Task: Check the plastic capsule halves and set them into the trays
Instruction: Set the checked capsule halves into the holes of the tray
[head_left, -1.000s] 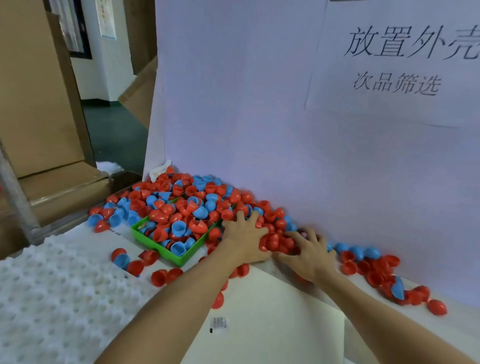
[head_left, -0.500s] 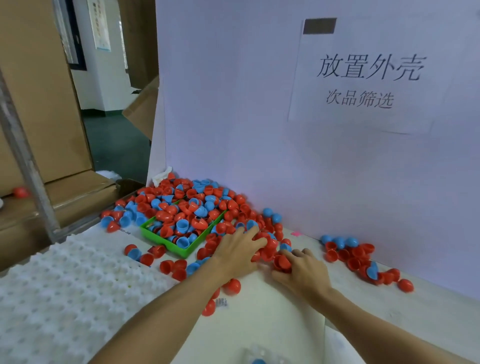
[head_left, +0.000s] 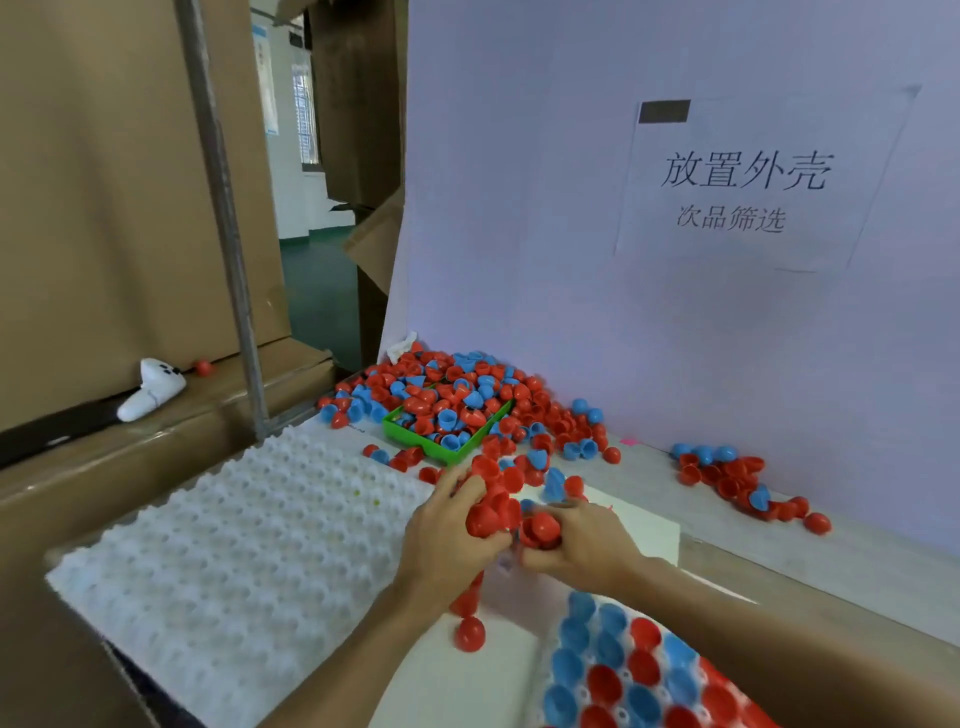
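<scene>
hands are gathering: the left hand (head_left: 447, 530) and right hand (head_left: 576, 540) are each curling a narrow grip round red capsule halves (head_left: 491, 514) above the surface (head_left: 810, 566), likely needing checking next, then seating in the part-filled tray (head_left: 639, 670).

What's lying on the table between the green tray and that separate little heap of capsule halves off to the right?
In the head view, between the green tray and the right-hand heap, loose red and blue halves thin out into bare table, with a small pink scrap by the wall.
</scene>
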